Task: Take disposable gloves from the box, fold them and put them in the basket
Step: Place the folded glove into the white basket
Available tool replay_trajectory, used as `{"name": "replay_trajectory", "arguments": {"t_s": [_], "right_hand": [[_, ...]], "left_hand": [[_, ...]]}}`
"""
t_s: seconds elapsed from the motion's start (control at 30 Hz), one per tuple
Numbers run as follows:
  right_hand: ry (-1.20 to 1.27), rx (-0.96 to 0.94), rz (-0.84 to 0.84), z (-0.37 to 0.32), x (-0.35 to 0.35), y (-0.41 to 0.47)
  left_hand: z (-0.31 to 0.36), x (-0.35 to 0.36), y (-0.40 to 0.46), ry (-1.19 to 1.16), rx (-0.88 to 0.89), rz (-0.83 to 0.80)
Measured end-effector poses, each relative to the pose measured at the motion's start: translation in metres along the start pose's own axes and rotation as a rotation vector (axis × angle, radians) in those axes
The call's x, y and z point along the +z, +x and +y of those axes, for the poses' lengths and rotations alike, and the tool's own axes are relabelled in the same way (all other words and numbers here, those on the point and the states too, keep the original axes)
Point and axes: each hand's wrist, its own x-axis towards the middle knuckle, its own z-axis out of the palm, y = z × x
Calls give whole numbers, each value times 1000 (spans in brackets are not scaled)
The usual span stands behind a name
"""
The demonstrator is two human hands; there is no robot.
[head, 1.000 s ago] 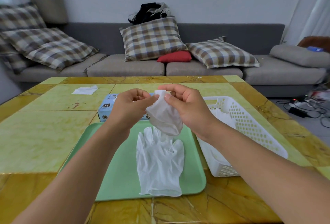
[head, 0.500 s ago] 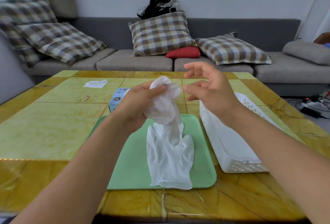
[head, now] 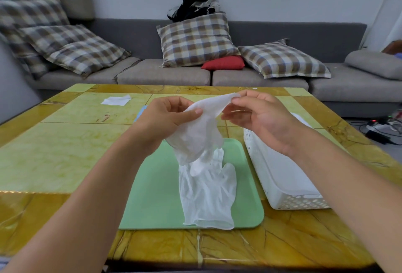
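A white disposable glove (head: 199, 133) hangs in the air above the green tray (head: 156, 185). My left hand (head: 165, 118) grips its left side, thumb on top. My right hand (head: 258, 116) pinches its upper right edge between thumb and fingertips. A second white glove (head: 208, 194) lies flat on the tray, cuff toward me. The white perforated basket (head: 280, 187) stands right of the tray, partly behind my right forearm. Only a blue sliver of the glove box (head: 140, 112) shows behind my left hand.
The tray and basket sit on a yellow-green marble table (head: 65, 146). A white tissue (head: 116, 100) lies at the table's far left. A grey sofa with plaid cushions (head: 195, 39) runs behind it. Cables and a power strip (head: 378, 127) lie on the floor at right.
My right hand, which had let go half a second ago, now pinches the held glove's upper edge and stretches it to the right. The left hand keeps its grip.
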Motion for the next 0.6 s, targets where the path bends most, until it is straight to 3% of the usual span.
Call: {"name": "replay_trajectory", "arguments": {"t_s": [0.1,0.23,0.33,0.47,0.6], "right_hand": [[191,24,-16,-4,2,0],[217,36,-1,-4,1,0],[182,58,34,-3,-1,1],[-61,160,-62,5,-6,1],[-444,31,-240,14,7,-7]], "left_hand": [[0,-11,1,99,16,-20],[-1,-25,1,292,44,11],[1,-28,0,227,33,2],[12,-14,-3,-119,-18,27],[15,5,-9,-124,-65,-54]]}}
